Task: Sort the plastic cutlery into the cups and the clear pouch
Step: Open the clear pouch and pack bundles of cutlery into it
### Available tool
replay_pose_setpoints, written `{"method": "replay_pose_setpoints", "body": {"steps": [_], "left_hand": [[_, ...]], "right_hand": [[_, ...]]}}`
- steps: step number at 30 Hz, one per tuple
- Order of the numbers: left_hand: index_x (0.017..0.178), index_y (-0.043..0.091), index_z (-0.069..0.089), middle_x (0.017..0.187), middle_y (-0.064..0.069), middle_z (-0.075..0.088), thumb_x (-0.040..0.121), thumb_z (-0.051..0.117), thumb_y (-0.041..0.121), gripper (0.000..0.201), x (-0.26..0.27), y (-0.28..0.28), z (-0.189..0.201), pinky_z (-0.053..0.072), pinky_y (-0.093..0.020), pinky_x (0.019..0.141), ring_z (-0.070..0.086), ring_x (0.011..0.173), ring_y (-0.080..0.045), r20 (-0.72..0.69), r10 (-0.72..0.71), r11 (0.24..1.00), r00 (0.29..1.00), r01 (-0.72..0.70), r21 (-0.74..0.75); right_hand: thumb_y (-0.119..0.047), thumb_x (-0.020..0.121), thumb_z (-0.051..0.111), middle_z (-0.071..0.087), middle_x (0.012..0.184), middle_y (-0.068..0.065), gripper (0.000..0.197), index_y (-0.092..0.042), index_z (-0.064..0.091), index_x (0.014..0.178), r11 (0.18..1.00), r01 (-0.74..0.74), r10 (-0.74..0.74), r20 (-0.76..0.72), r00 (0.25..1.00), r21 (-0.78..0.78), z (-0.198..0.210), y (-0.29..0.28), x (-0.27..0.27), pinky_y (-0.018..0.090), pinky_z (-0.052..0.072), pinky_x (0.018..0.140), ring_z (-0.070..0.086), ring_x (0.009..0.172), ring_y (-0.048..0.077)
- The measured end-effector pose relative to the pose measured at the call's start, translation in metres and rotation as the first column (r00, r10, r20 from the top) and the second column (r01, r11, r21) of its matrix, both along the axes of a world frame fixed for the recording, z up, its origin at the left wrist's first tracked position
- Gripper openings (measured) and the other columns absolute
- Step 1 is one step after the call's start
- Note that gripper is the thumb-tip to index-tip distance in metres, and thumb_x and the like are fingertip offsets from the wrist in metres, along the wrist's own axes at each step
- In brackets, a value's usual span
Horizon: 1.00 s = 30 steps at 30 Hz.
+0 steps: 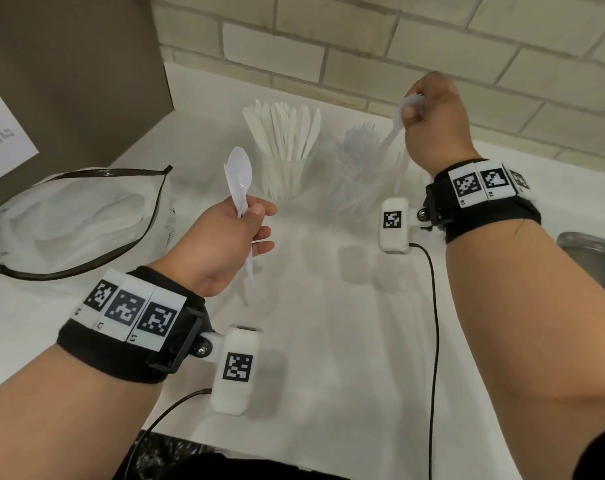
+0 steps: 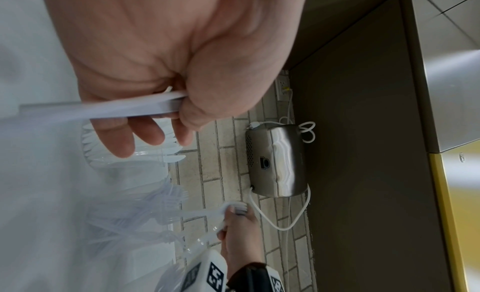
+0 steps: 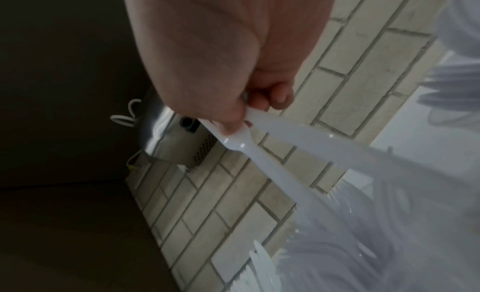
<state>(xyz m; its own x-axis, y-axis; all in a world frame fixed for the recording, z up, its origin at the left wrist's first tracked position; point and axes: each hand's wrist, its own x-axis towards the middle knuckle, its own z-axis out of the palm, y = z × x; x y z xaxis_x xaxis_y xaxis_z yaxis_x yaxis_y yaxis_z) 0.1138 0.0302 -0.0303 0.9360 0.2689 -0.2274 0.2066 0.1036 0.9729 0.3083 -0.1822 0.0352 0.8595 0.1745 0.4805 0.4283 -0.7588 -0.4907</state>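
Head view: my right hand (image 1: 432,123) pinches forks (image 1: 399,114) above the fork cup (image 1: 366,174) at one o'clock; my left hand (image 1: 224,244) grips spoons (image 1: 239,178). Forks go in next, I judge; spoons then need the clear pouch (image 1: 69,216) at nine o'clock.

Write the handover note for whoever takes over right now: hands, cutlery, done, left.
Left hand: grips a few spoons, bowls up, above the counter.
Right hand: pinches forks by their heads, handles pointing down over the fork cup.
Knife cup: full of knives, left of the fork cup.
Clear pouch: open on the far left, white pieces already inside.
Left: drop the forks in their cup, spoons probably into the pouch.
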Motion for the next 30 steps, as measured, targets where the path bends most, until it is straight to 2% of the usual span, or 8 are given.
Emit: {"method": "replay_pose_setpoints", "body": {"steps": [5, 9, 15, 18, 22, 25, 27, 30], "left_hand": [[0.095, 0.014, 0.062, 0.098, -0.002, 0.054, 0.103, 0.041, 0.019, 0.024, 0.001, -0.003, 0.001, 0.055, -0.029, 0.083, 0.056, 0.088, -0.015, 0.001, -0.004, 1.0, 1.0, 0.004, 0.002], [0.094, 0.015, 0.062, 0.1, -0.002, 0.054, 0.103, 0.041, 0.019, 0.023, 0.002, 0.002, 0.001, 0.055, -0.03, 0.084, 0.057, 0.088, -0.015, -0.002, 0.012, 1.0, 1.0, -0.012, -0.006], [0.093, 0.014, 0.062, 0.1, -0.003, 0.054, 0.103, 0.041, 0.019, 0.023, 0.003, 0.0, 0.001, 0.055, -0.031, 0.083, 0.057, 0.088, -0.016, -0.005, 0.004, 1.0, 1.0, -0.004, -0.02], [0.093, 0.014, 0.062, 0.098, -0.003, 0.054, 0.103, 0.041, 0.018, 0.024, 0.003, -0.004, 0.002, 0.055, -0.03, 0.081, 0.056, 0.086, -0.015, -0.01, -0.009, 1.0, 1.0, 0.009, -0.017], [0.092, 0.016, 0.062, 0.097, 0.0, 0.053, 0.102, 0.044, 0.022, 0.021, 0.003, -0.009, 0.004, 0.054, -0.03, 0.07, 0.054, 0.075, -0.013, -0.062, -0.045, 0.999, 0.997, 0.044, -0.012], [0.09, 0.014, 0.06, 0.088, -0.001, 0.046, 0.101, 0.047, 0.022, 0.019, 0.003, -0.015, 0.006, 0.044, -0.028, 0.058, 0.042, 0.062, -0.012, -0.081, -0.088, 0.996, 0.993, 0.085, -0.038], [0.09, 0.013, 0.059, 0.085, -0.002, 0.044, 0.1, 0.048, 0.022, 0.017, 0.004, -0.021, 0.008, 0.039, -0.025, 0.052, 0.037, 0.057, -0.012, -0.079, -0.128, 0.991, 0.989, 0.125, -0.04], [0.093, 0.012, 0.058, 0.076, 0.002, 0.043, 0.1, 0.05, 0.023, 0.015, 0.004, -0.03, 0.012, 0.033, -0.021, 0.044, 0.03, 0.051, -0.01, -0.072, -0.201, 0.98, 0.977, 0.2, -0.012]], "right_hand": [[-0.012, 0.096, 0.044, 0.047, 0.126, 0.016, 0.024, -0.006, 0.054, 0.117, 0.976, -0.037, 0.009, -0.131, 0.991, -0.213, -0.013, 0.018, 0.005, 0.023, 0.037, 0.079, 0.057, 0.097, 0.029], [-0.006, 0.095, 0.042, 0.046, 0.126, 0.016, 0.027, -0.007, 0.056, 0.119, 0.996, 0.002, -0.008, -0.059, 0.998, -0.092, -0.008, 0.017, 0.01, 0.017, 0.037, 0.081, 0.055, 0.098, 0.025], [0.01, 0.082, 0.033, 0.047, 0.082, -0.005, 0.065, -0.02, 0.044, 0.139, 0.997, -0.066, 0.066, 0.001, 0.998, 0.048, -0.022, 0.019, 0.008, -0.001, 0.034, 0.068, 0.045, 0.067, -0.001], [-0.005, 0.094, 0.036, 0.065, 0.11, 0.003, 0.05, -0.023, 0.045, 0.14, 0.969, -0.022, -0.018, -0.161, 0.987, -0.245, -0.033, 0.021, 0.002, 0.023, 0.044, 0.089, 0.059, 0.099, 0.022], [-0.023, 0.101, 0.029, 0.044, 0.145, 0.007, 0.048, -0.026, 0.027, 0.149, 0.825, -0.009, -0.161, -0.25, 0.955, -0.565, -0.039, 0.024, -0.006, 0.048, 0.029, 0.103, 0.035, 0.131, 0.033], [-0.034, 0.101, 0.035, 0.038, 0.148, 0.005, 0.051, -0.023, 0.025, 0.15, 0.927, -0.004, -0.064, -0.168, 0.984, -0.375, -0.027, 0.027, -0.021, 0.045, 0.03, 0.106, 0.035, 0.132, 0.029], [-0.039, 0.099, 0.043, 0.053, 0.131, 0.002, 0.045, -0.022, 0.044, 0.141, 0.98, -0.186, 0.168, -0.208, 0.964, -0.07, -0.018, 0.035, -0.045, 0.033, 0.044, 0.096, 0.056, 0.11, 0.02], [-0.046, 0.095, 0.049, 0.063, 0.103, -0.011, 0.042, -0.028, 0.049, 0.133, 0.88, -0.427, 0.473, -0.463, 0.75, 0.208, -0.01, 0.049, -0.089, 0.024, 0.049, 0.06, 0.066, 0.07, 0.011]]}}
